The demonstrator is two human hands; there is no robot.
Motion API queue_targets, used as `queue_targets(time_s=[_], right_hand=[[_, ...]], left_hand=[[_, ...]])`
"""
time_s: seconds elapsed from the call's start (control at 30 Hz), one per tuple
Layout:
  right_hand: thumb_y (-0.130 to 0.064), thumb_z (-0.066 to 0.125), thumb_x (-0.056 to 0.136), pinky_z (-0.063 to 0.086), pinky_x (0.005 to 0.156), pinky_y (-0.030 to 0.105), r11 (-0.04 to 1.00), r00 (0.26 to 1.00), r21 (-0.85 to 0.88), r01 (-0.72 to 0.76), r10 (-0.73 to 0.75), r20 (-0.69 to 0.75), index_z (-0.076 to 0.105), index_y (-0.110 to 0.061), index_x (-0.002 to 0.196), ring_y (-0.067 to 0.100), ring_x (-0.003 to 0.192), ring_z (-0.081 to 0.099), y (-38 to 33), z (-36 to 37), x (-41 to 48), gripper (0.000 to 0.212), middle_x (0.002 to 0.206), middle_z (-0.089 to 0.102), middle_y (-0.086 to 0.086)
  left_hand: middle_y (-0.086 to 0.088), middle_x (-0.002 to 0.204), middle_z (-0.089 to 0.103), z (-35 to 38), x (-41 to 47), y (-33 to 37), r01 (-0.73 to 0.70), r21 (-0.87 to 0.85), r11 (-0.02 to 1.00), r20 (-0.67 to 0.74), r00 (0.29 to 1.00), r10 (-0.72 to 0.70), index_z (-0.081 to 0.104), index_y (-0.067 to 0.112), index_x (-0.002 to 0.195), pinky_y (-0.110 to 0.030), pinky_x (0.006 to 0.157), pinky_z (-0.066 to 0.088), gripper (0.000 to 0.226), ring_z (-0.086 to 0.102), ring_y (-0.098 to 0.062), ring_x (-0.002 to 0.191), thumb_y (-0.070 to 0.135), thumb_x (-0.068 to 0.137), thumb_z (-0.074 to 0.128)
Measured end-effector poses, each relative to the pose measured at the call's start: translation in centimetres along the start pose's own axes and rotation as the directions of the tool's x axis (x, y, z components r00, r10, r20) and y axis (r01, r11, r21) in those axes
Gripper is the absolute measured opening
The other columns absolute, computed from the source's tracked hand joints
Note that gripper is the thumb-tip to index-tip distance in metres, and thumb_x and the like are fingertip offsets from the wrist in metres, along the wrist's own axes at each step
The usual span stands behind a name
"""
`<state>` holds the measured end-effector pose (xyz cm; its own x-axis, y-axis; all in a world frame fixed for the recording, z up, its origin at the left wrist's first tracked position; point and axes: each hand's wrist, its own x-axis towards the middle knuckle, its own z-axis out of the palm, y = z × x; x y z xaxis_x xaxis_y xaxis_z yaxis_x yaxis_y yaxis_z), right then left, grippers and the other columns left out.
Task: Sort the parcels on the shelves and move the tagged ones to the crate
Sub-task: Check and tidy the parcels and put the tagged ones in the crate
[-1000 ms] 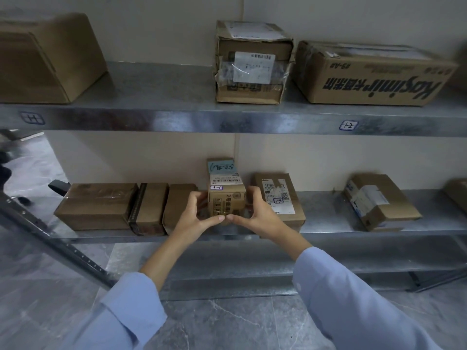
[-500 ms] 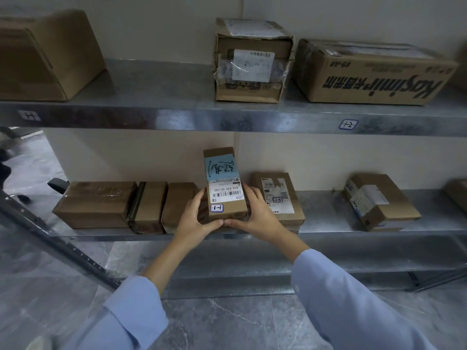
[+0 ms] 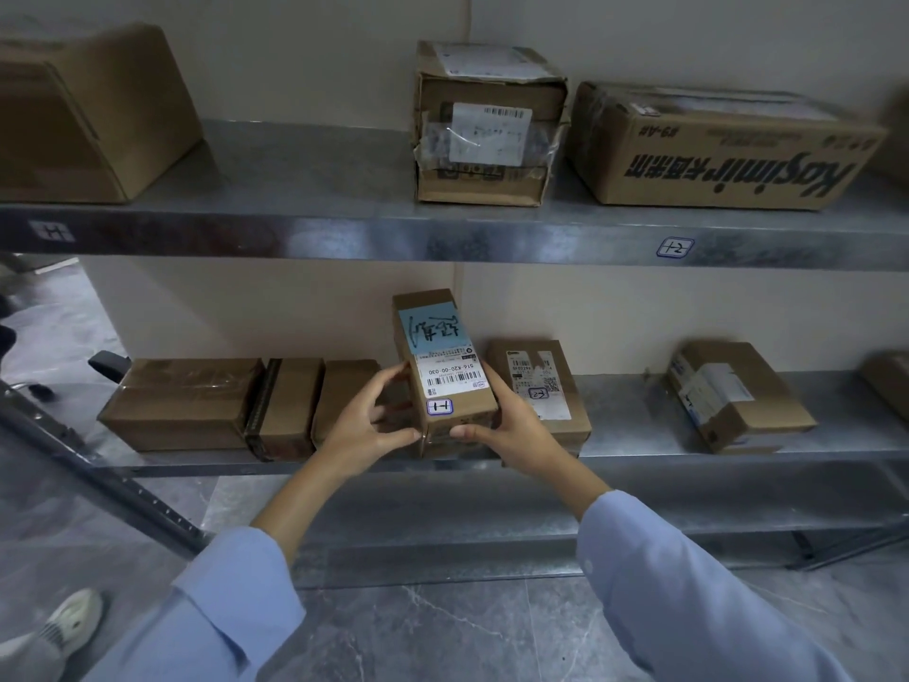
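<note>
I see my left hand (image 3: pixel 364 428) and right hand (image 3: pixel 514 430) clamped on a small tagged parcel (image 3: pixel 442 366), tilted up at the front of the grey metal lower shelf (image 3: pixel 629 415). More brown parcels (image 3: pixel 187 403) lie along it. Behind it is a beige wall (image 3: pixel 246 307), and below it a marbled grey floor (image 3: pixel 442 632).

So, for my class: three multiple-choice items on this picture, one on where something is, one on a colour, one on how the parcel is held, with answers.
1. Where is the box with large printed lettering? A) upper shelf B) lower shelf C) floor
2. What colour is the handwritten note on the held parcel? A) yellow B) blue C) pink
3. How is that parcel held? A) by one hand B) by no hand C) by both hands
Answers: 1 A, it stands right of the taped box up there. 2 B, the note is pale blue. 3 C, the left hand and right hand grip its lower end.
</note>
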<state>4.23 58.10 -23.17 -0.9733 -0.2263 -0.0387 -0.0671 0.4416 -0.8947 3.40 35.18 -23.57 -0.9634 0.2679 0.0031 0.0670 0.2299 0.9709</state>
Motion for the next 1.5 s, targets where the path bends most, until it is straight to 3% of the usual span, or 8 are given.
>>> queue_targets(time_s=[0.17,0.3,0.37,0.57,0.8,1.0,1.27,1.5], right_hand=[[-0.021,0.082,0.077,0.04,0.105,0.018,0.999,1.0,0.032,0.01,-0.01,0.0,0.024,-0.029,0.154,-0.009,0.125,0.048,-0.5,-0.3,-0.5,0.097,0.132,0.056,-0.024],[-0.022,0.082,0.077,0.04,0.109,0.026,0.999,0.999,0.002,0.041,-0.041,0.032,0.023,-0.038,0.151,-0.004,0.13,0.046,-1.1,-0.8,-1.1,0.095,0.136,0.053,-0.024],[-0.019,0.082,0.077,0.039,0.109,0.024,0.999,0.998,-0.006,0.043,-0.043,0.052,0.022,-0.043,0.148,-0.005,0.131,0.044,-1.3,-1.3,-1.5,0.096,0.136,0.051,-0.028],[-0.007,0.081,0.077,0.047,0.102,0.027,0.996,0.989,0.047,0.07,-0.075,0.126,0.024,-0.022,0.154,0.005,0.13,0.05,-1.3,-2.2,-2.4,0.097,0.141,0.054,-0.009],[-0.007,0.082,0.075,0.048,0.085,0.012,0.998,0.995,0.021,0.057,-0.055,-0.083,0.051,-0.028,0.125,0.013,0.108,0.062,-0.8,-3.5,-2.0,0.062,0.113,0.065,-0.012],[-0.005,0.083,0.073,0.05,0.1,0.04,0.996,0.975,0.066,0.052,-0.037,-0.217,0.059,-0.012,0.12,0.021,0.109,0.065,-0.1,-4.4,-1.5,0.053,0.115,0.068,0.005],[-0.004,0.079,0.079,0.052,0.098,0.044,0.983,0.959,0.166,0.072,-0.022,-0.284,0.054,-0.018,0.115,0.022,0.113,0.064,-0.4,-3.9,-1.5,0.046,0.128,0.061,0.006],[-0.022,0.057,0.098,0.054,0.078,0.019,0.972,0.966,0.235,0.01,0.052,-0.255,0.051,-0.027,0.138,0.012,0.113,0.062,-0.9,-3.6,-1.4,0.04,0.13,0.057,-0.004]], left_hand=[[0.019,0.132,0.054,-0.8,1.2,0.4,-0.021,-0.02,1.0,-0.07,0.997,0.019,0.046,0.045,0.127,-0.019,0.083,0.053,0.078,0.063,-0.007,0.111,-0.006,0.075,0.076],[0.007,0.136,0.051,-1.8,2.7,0.5,-0.053,0.045,0.998,-0.136,0.989,0.059,0.04,0.03,0.136,-0.034,0.108,0.043,0.084,0.049,-0.016,0.13,-0.014,0.072,0.072],[0.007,0.143,0.045,-2.8,3.2,0.5,-0.03,0.094,0.995,-0.157,0.987,0.045,0.035,0.031,0.143,-0.024,0.105,0.04,0.092,0.045,-0.013,0.131,-0.008,0.071,0.077],[0.015,0.152,0.031,-4.6,4.0,1.0,0.023,0.113,0.993,-0.08,0.997,-0.014,0.013,0.045,0.153,-0.035,0.112,0.031,0.116,0.028,-0.005,0.141,0.005,0.07,0.083],[0.001,0.129,0.055,-4.6,3.6,0.7,0.063,0.05,0.997,-0.301,0.953,-0.045,0.047,0.024,0.134,-0.02,0.089,0.042,0.08,0.053,-0.015,0.12,0.012,0.067,0.088],[0.003,0.123,0.06,-4.4,2.3,-0.2,0.013,-0.012,1.0,-0.382,0.924,-0.017,0.049,0.025,0.124,-0.028,0.094,0.047,0.069,0.055,-0.011,0.117,0.011,0.068,0.087],[0.006,0.125,0.059,-4.5,1.3,-0.4,-0.04,-0.058,0.997,-0.409,0.912,0.013,0.048,0.033,0.119,-0.043,0.101,0.048,0.066,0.057,-0.012,0.117,0.009,0.07,0.086],[0.003,0.126,0.063,-3.9,0.5,-0.2,-0.07,-0.021,0.997,-0.44,0.896,0.053,0.056,0.027,0.127,-0.047,0.104,0.046,0.06,0.057,-0.015,0.119,0.009,0.076,0.081]])
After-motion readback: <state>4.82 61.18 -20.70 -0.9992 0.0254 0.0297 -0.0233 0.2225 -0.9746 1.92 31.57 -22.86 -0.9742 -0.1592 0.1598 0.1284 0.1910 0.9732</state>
